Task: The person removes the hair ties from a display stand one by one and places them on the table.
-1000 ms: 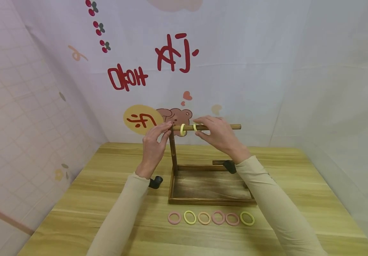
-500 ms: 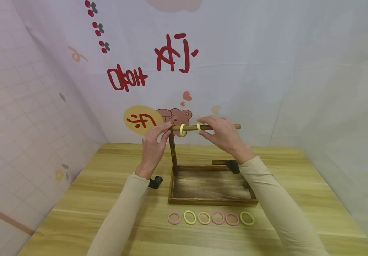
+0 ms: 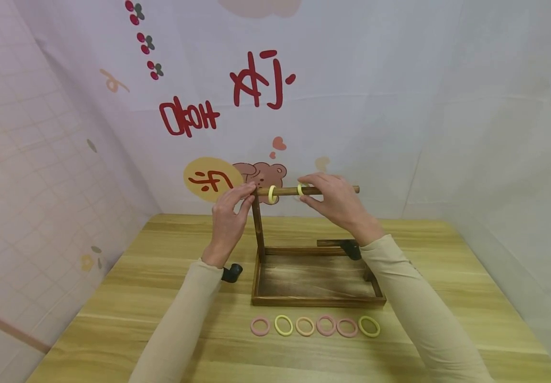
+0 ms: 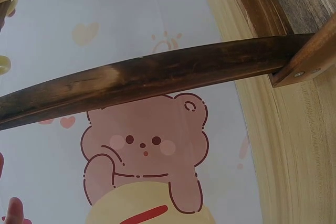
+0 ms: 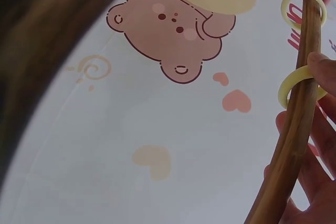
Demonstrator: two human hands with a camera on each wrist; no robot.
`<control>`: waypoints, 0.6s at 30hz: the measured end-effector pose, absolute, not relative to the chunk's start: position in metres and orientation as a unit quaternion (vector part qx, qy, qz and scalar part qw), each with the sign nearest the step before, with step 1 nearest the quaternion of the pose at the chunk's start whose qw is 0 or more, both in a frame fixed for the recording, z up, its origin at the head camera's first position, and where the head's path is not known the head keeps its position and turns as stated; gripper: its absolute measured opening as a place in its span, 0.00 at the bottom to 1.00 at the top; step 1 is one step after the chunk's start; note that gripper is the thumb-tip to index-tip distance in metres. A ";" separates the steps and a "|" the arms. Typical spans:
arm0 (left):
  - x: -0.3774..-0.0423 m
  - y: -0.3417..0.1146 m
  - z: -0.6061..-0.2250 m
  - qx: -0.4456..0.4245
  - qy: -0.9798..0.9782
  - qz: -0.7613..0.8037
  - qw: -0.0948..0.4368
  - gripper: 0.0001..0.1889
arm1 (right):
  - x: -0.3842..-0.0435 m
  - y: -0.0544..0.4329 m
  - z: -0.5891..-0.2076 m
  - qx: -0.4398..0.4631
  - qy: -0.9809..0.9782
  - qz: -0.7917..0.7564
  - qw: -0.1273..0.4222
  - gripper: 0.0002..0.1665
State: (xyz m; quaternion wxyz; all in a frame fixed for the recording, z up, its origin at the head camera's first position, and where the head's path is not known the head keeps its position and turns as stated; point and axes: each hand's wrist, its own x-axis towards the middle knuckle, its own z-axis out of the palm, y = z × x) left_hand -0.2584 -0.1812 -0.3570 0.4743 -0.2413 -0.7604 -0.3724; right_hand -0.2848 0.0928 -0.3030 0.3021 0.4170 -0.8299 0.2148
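Note:
A dark wooden stand (image 3: pixel 258 229) has an upright post at its left, with a horizontal rod (image 3: pixel 285 191) running right from the top. My left hand (image 3: pixel 229 221) holds the rod's post end between thumb and fingers. Two pale yellow rings hang round the rod. The left ring (image 3: pixel 273 195) hangs apart from both hands. My right hand (image 3: pixel 335 199) pinches the other ring (image 5: pixel 294 85) between thumb and fingers, partway along the rod. In the left wrist view, the post (image 4: pixel 157 72) crosses the picture and a left fingertip (image 4: pixel 16 211) shows at the lower left.
The stand's shallow tray base (image 3: pixel 318 301) rests on the wooden table (image 3: pixel 160 319). In front of it lies a row of several pink, yellow and orange rings (image 3: pixel 305 326). A short lower peg (image 3: pixel 328 243) shows near the right forearm. A printed cloth (image 3: pixel 352 106) hangs behind.
My right hand has slid the pinched ring a little to the right along the rod, widening the gap to the other ring. The left hand stays in place.

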 end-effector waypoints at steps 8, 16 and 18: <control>-0.257 -0.180 -0.356 -0.243 -0.757 -0.373 0.478 0.14 | -0.286 0.098 -0.304 0.413 -0.829 0.214 0.310 0.26; -0.259 -0.181 -0.357 -0.245 -0.754 -0.376 0.479 0.14 | -0.286 0.101 -0.304 0.411 -0.829 0.219 0.309 0.26; -0.259 -0.181 -0.357 -0.246 -0.755 -0.375 0.479 0.14 | -0.286 0.102 -0.304 0.409 -0.831 0.218 0.309 0.26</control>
